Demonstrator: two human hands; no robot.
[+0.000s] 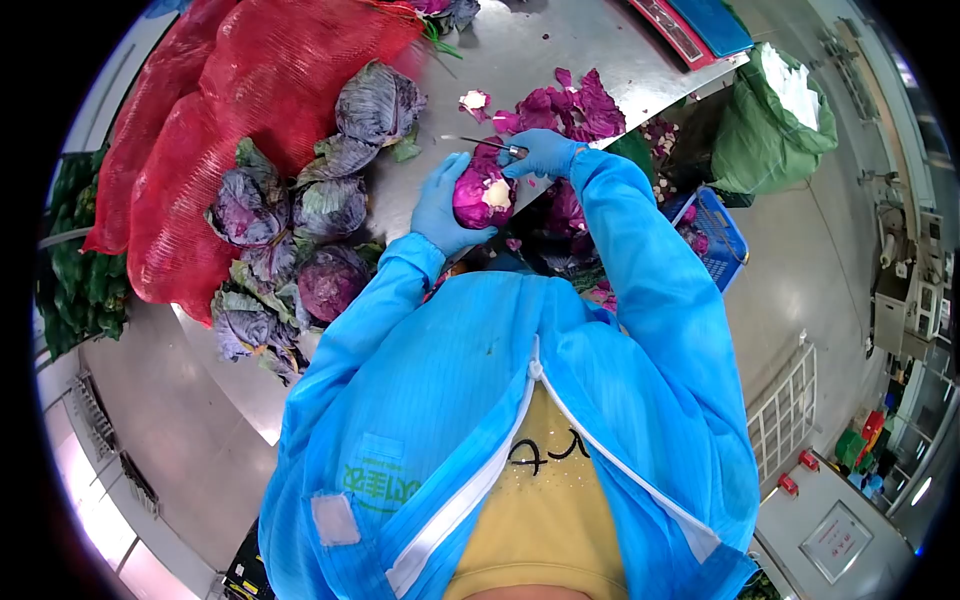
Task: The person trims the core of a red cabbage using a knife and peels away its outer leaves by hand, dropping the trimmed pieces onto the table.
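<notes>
My left hand (440, 207), in a blue glove, is wrapped round the side of a red cabbage (470, 203) whose pale cut stem end faces up. In my gloved right hand (545, 155) is a knife (486, 142); its thin blade points left, just above the cabbage's far side. Trimmed purple leaves (575, 108) lie beyond my right hand on the metal table, beside a small pale cut piece (474, 101). To the left sit several untrimmed cabbages with loose outer leaves, among them a greyish one (378, 103) and a purple one (332, 282).
Red mesh sacks (270, 85) cover the table's left side. A red and blue item (690, 30) sits at the far right corner. Right of the metal table (500, 50) are a blue crate (722, 235) and a green bag (765, 130). More leaves lie close to my body.
</notes>
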